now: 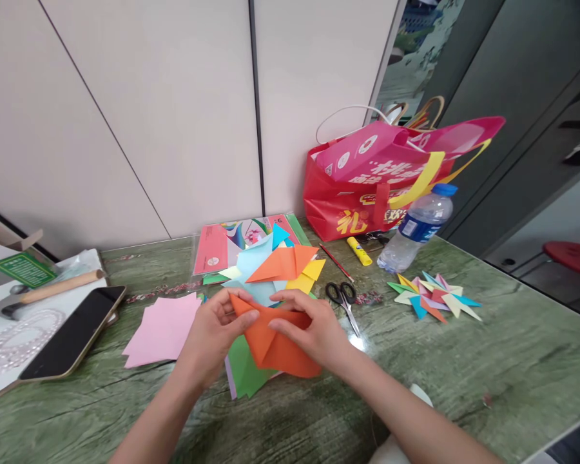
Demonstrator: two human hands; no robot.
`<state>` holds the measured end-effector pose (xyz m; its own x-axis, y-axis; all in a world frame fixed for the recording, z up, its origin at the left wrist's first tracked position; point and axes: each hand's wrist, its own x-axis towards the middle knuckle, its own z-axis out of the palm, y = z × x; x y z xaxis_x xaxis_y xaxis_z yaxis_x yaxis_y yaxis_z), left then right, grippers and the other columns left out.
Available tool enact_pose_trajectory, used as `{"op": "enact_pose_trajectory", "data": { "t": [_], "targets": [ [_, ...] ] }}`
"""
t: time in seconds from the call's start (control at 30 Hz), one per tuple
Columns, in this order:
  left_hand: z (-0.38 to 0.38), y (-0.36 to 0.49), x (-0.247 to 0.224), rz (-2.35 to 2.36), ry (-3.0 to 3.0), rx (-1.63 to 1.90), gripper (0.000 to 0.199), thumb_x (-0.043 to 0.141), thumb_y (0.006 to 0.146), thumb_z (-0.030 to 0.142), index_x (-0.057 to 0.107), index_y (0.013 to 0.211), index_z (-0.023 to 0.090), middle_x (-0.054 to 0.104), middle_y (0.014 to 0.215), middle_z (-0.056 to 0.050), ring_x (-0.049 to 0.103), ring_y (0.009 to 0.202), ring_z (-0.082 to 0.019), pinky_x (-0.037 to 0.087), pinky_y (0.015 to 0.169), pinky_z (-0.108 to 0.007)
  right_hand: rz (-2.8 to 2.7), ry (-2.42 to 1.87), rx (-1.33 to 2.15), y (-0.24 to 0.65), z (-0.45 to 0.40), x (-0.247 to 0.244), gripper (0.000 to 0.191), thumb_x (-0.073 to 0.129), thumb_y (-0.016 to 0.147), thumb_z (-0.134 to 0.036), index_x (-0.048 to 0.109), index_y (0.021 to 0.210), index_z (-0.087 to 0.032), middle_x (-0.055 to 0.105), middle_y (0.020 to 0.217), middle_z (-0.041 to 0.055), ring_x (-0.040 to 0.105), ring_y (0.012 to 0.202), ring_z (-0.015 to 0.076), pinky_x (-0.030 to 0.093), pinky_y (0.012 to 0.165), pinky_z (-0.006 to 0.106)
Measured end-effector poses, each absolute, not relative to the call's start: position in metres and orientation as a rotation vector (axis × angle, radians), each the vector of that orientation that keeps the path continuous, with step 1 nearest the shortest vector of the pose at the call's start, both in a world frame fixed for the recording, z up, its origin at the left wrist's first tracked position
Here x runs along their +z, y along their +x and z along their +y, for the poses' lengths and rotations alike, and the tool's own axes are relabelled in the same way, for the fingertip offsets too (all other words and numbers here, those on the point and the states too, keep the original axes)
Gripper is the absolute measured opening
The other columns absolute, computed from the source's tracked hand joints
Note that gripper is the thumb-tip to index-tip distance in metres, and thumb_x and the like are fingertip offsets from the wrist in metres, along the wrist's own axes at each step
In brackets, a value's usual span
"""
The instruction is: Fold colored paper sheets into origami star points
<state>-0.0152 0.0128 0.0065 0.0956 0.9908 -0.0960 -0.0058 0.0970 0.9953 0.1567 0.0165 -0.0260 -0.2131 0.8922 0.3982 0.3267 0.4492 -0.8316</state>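
1. Currently, one folded orange sheet [287, 351] is held by both hands at the near middle of the table [468, 380], over green sheets [246, 370]; contact with them cannot be told.
2. Left hand [222, 322]: fingers nearly closed, corner pinched, thumb laid on the near face.
3. Right hand [314, 328]: fingers slightly parted, upper edge held, thumb pressed flat; fingertips behind the paper cannot be seen.
4. Two-sided grip probably used so the sheet is kept steady and the folded layers are kept together.
5. Sharp corner pointed to about 10 o'clock; long axis run roughly from 10 to 4, broad end low at 4 to 5. Sheet tilted, not laid flat.
6. A folded orange piece [285, 263] is rested on the paper pile at 12, presumably put there to be kept apart from the sheet in hand.
7. Pink sheets [162, 332] are stacked at 9; scissors [343, 303] are laid at 2, likely within easy reach. A multicoloured paper star [432, 296] is set well apart, between 2 and 3, seemingly out of the working area.
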Motion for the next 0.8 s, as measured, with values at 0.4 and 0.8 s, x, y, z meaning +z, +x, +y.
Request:
{"op": "enact_pose_trajectory", "data": {
  "t": [0.4,0.8],
  "targets": [
    [0.0124,-0.012,0.0076,1.032,0.958,1.151,0.026,0.072,0.069,0.032,0.05,0.072,0.017,0.062,0.073,0.001,0.055,0.072,-0.012,0.045,0.064,-0.021,-1.784,-0.927,0.694,0.1564,0.0176,-0.0254,0.019,0.067,0.074,-0.036,0.059,0.067,-0.019,0.065,0.067,0.0005,0.058,0.062,0.0134,0.043,0.06,0.024],
    [0.0106,-0.0104,0.0085,1.091,1.05,1.048,0.039,0.075,0.066,0.024,0.048,0.093,0.02,0.065,0.082,0.0,0.057,0.078,-0.013,0.046,0.068,-0.024,-1.72,-1.114,0.75,0.1569,0.0182,-0.0233,0.015,0.061,0.077,-0.025,0.057,0.064,-0.018,0.062,0.064,-0.0011,0.055,0.059,0.0122,0.04,0.058,0.023]
  ]
}}
